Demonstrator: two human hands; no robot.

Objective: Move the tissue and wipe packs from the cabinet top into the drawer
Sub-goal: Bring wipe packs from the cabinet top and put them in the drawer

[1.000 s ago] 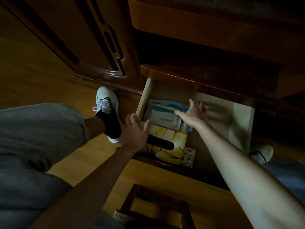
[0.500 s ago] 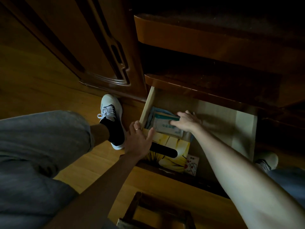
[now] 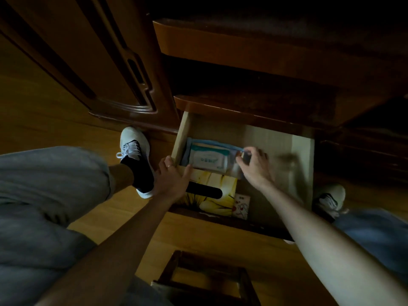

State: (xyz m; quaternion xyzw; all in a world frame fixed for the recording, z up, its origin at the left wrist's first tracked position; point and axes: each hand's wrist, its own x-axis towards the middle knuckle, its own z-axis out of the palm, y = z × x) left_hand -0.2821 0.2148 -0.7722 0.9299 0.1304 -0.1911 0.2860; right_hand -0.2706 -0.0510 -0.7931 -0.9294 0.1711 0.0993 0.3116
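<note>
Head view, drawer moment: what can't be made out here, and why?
- Right hand: fingers motion-blurred, so its grip on the wipe pack is unclear.
- Wipe pack print: too small and dim to read.
- Blue pack under it: mostly covered.
- Yellow tissue box: near corner hidden by the left hand.
- Cabinet top: too dark to tell whether packs remain.

I crouched over a warm wooden plank floor (image 3: 44, 102) in dim light. Dark reddish-brown furniture rose ahead of me: a carved cabinet door (image 3: 92, 62) with moulded panelling on my left, and glossy rounded cabinet ledges (image 3: 254, 51) stepping up into shadow. A small dark wooden stool (image 3: 205, 281) stood just below me on the planks.
</note>
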